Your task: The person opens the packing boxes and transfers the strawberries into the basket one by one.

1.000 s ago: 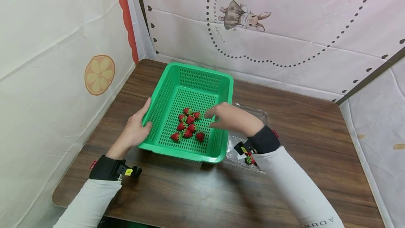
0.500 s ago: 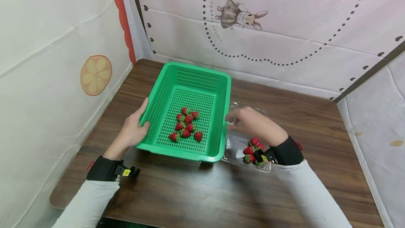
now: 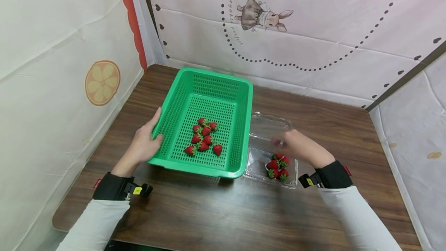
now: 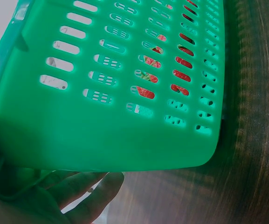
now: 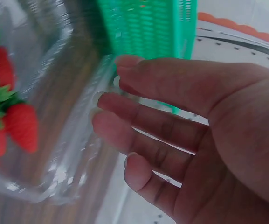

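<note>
strawberries (image 3: 277,165) in clear tray (image 3: 258,165) | right hand (image 3: 296,146) above, fingers relaxed | left hand (image 3: 144,144) grips green basket (image 3: 244,127)

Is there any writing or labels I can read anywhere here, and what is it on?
Curved script on the back wall cloth, beside the rabbit picture: too small to read.
Red tags on the black wrist bands: too small to read.
Yellow stickers on the wrist clips: unreadable.
Green basket and clear tray: no text visible.

Both arms wear white sleeves (image 3: 94,220) and black wrist straps (image 3: 111,186) with red tags and yellow stickers.
</note>
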`<action>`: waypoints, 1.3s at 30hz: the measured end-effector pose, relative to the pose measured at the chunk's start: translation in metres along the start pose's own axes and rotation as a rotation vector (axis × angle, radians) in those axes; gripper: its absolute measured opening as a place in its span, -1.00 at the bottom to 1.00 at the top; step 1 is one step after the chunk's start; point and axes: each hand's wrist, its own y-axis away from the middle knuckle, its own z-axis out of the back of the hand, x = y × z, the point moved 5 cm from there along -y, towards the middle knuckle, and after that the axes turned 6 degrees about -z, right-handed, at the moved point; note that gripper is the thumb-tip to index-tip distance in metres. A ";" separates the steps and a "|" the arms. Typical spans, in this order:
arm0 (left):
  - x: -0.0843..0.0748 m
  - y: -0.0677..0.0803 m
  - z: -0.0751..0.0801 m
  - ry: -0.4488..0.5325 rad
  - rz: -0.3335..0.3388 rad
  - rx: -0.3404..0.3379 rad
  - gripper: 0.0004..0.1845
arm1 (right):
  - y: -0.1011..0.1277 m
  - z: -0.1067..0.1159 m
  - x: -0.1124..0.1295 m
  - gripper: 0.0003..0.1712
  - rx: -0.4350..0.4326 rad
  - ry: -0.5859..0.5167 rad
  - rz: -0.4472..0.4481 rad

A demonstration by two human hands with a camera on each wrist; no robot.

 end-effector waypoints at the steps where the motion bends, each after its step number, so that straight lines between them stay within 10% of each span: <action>1: 0.000 0.000 0.000 -0.001 -0.001 -0.001 -0.12 | 0.001 -0.003 -0.003 -0.76 0.007 -0.007 -0.002; 39: 0.004 -0.002 -0.002 0.021 0.001 -0.010 -0.12 | -0.016 -0.060 -0.009 -0.77 0.115 0.273 0.052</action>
